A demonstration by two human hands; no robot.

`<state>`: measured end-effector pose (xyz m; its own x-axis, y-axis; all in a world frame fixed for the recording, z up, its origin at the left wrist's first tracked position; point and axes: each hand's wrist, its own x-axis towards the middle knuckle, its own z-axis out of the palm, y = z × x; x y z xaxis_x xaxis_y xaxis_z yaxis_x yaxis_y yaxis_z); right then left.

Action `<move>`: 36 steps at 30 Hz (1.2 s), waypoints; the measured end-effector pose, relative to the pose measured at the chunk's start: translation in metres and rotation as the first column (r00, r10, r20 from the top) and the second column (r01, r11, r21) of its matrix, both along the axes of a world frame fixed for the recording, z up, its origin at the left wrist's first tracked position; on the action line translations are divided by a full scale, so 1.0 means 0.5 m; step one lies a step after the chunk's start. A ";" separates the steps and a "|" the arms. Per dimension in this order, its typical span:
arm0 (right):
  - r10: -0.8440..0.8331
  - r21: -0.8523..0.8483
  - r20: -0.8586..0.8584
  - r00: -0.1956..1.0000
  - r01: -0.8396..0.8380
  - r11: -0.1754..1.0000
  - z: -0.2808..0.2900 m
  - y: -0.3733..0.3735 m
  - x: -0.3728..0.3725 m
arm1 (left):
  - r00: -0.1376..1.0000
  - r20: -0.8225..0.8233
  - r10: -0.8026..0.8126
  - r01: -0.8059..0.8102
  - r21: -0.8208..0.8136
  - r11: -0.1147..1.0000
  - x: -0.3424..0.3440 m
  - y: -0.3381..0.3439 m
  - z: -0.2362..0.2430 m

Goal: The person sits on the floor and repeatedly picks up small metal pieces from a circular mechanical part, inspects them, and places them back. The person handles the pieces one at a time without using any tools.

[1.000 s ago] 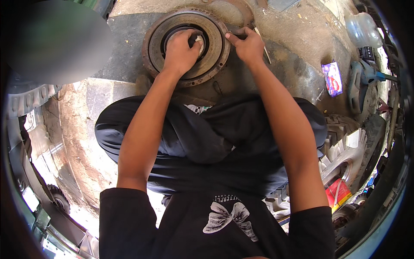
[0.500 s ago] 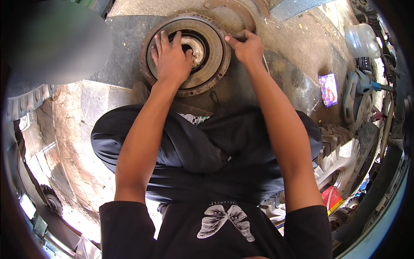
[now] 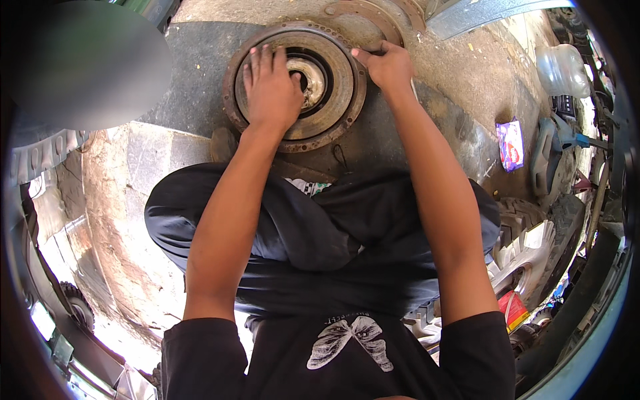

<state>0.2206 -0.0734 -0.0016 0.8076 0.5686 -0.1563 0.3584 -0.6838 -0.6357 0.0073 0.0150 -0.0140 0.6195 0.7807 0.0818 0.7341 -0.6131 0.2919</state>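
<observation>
On stained floor (image 3: 480, 80), far centre, a rusty disc (image 3: 339, 88) is touched by the left hand (image 3: 275, 93), fingers spread; the right hand (image 3: 390, 68) is curled at its rim, grip unclear. Skin could be scraped by slipping.

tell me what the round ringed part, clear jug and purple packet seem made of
Round ringed part: probably metal, dull, worn, with brown rusty staining. Clear jug: likely plastic, glossy and see-through with highlights. Purple packet: perhaps smooth plastic film, judging by bright print; coated paper possible.
</observation>
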 end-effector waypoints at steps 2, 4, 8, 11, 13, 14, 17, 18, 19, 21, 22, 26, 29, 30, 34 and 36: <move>0.028 0.016 0.039 0.999 -0.029 0.999 -0.005 -0.008 -0.006 | 0.996 0.026 -0.086 0.088 -0.060 0.994 0.002 -0.008 0.007; 0.041 0.002 0.044 0.998 -0.041 0.999 -0.005 -0.023 -0.015 | 0.989 0.037 -0.140 0.144 -0.120 0.982 -0.006 -0.014 0.006; -0.002 0.006 0.134 0.991 0.001 1.000 -0.011 -0.025 -0.018 | 0.977 0.098 -0.187 0.201 -0.159 0.967 -0.001 -0.023 0.003; -0.047 0.018 0.132 0.990 0.046 0.999 -0.011 0.001 -0.012 | 0.969 0.115 -0.217 0.233 -0.149 0.961 0.008 -0.030 0.006; -0.030 -0.002 0.080 0.996 0.031 1.000 -0.013 -0.007 -0.019 | 0.970 0.104 -0.220 0.235 -0.165 0.958 -0.002 -0.033 0.001; 0.006 -0.006 0.063 0.998 -0.005 1.000 -0.012 -0.024 -0.019 | 0.973 0.107 -0.206 0.222 -0.172 0.960 -0.008 -0.032 -0.001; 0.024 0.014 0.072 0.997 -0.025 1.000 -0.016 -0.029 -0.012 | 0.967 0.151 -0.206 0.233 -0.195 0.953 0.001 -0.031 0.002; 0.016 0.026 0.085 0.996 -0.018 0.999 -0.018 -0.027 -0.009 | 0.962 0.171 -0.212 0.245 -0.203 0.948 0.006 -0.032 0.004; 0.009 0.040 0.083 0.997 -0.012 0.999 -0.012 -0.020 -0.011 | 0.959 0.188 -0.213 0.249 -0.194 0.949 0.007 -0.034 0.003; -0.004 0.069 0.079 0.997 -0.001 0.998 -0.002 -0.004 -0.020 | 0.951 0.221 -0.216 0.257 -0.176 0.950 0.006 -0.038 0.001; 0.021 0.055 0.102 0.995 -0.027 0.998 0.002 -0.010 -0.024 | 0.929 0.276 -0.247 0.298 -0.163 0.941 0.004 -0.032 0.008; 0.057 0.066 0.133 0.990 -0.066 0.996 -0.015 -0.037 -0.021 | 0.857 0.449 -0.254 0.393 -0.251 0.885 0.010 -0.030 0.055; -0.027 0.096 0.084 0.996 0.019 0.995 -0.024 -0.010 -0.017 | 0.845 0.500 -0.188 0.372 -0.298 0.879 0.019 -0.035 0.080; -0.066 0.101 0.066 0.996 0.059 0.993 -0.021 -0.003 -0.016 | 0.842 0.512 -0.171 0.357 -0.290 0.888 0.021 -0.036 0.082; -0.068 0.087 0.009 0.998 0.067 0.994 -0.009 -0.030 -0.045 | 0.869 0.493 -0.026 0.198 -0.301 0.933 -0.006 -0.004 0.066; -0.063 0.064 0.023 0.998 0.062 0.996 -0.010 -0.021 -0.027 | 0.868 0.496 -0.007 0.171 -0.285 0.943 0.006 -0.001 0.066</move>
<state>0.2068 -0.0836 -0.0067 0.8450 0.5251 -0.1009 0.3324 -0.6637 -0.6700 0.0103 0.0146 0.0189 0.6331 0.7591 0.1519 0.3969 -0.4867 0.7782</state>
